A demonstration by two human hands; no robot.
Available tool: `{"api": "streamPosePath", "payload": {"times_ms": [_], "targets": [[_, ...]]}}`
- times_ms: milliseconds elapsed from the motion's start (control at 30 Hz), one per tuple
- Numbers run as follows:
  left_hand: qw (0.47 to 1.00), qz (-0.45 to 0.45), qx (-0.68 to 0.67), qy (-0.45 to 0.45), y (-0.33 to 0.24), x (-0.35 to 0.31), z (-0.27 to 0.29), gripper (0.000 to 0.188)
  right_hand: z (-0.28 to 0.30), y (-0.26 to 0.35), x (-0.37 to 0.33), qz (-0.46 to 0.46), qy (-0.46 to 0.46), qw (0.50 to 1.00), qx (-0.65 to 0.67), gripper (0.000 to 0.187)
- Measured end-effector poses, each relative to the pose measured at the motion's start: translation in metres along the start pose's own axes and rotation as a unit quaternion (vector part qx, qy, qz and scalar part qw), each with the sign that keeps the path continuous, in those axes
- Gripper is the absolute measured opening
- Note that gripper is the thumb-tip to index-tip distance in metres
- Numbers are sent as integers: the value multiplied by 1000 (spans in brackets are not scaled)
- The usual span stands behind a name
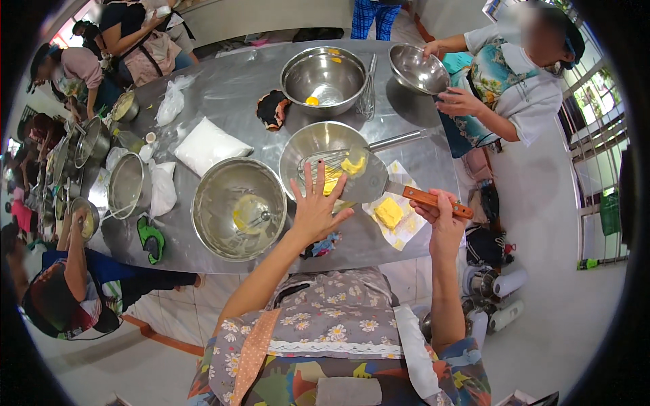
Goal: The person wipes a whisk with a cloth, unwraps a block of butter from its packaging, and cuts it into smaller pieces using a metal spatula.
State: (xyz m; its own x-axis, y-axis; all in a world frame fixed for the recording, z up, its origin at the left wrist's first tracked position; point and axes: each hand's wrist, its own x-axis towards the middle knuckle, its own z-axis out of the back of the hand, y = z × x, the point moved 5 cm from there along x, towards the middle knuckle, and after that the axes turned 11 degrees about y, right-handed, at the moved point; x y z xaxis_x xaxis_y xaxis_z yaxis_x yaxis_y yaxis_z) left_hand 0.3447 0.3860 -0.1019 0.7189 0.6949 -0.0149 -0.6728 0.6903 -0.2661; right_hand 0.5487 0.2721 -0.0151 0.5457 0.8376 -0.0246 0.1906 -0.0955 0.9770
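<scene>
My right hand [441,218] is closed round the wooden handle of a wide-bladed metal spatula [367,179]. Its blade reaches over the rim of a steel mixing bowl [292,150], with a yellow lump of butter [353,164] at the far end. Over the near side of this bowl my left hand [318,205] spreads its fingers; I cannot tell whether it touches the blade. A whisk [398,140] lies in the same bowl beside more butter [332,184]. Below the spatula, a block of butter [389,213] rests on a paper wrapper [405,235].
To the left stands a bowl [203,210] with pale residue and a whisk. Beyond are a bowl with egg yolk [296,64], another whisk [366,101] and a bag of white powder [211,145]. At right, a person [508,88] holds a steel bowl [414,68].
</scene>
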Motion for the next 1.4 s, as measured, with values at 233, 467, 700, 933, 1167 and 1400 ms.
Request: {"api": "streamPosePath", "payload": {"times_ms": [233,467,700,933,1167,1400], "targets": [[1000,2,18,8,15,6,-5,67,10,-9,-3,1,-17,1000,-9,27],[999,1,-6,52,33,21,-15,56,13,4,-5,20,-26,999,-25,27],[976,1,-82,201,46,45,-27,44,30,-2,-10,-2,-34,999,-13,27],[979,-45,-92,176,34,53,-20,51,42,-4,-10,-4,-37,999,-17,26],[981,-40,49,183,34,46,-39,55,37,-8,-11,5,-26,1000,0,25],[987,-24,62,146,16,42,-26,64,33,-13,-6,-15,-14,1000,-20,23]]}}
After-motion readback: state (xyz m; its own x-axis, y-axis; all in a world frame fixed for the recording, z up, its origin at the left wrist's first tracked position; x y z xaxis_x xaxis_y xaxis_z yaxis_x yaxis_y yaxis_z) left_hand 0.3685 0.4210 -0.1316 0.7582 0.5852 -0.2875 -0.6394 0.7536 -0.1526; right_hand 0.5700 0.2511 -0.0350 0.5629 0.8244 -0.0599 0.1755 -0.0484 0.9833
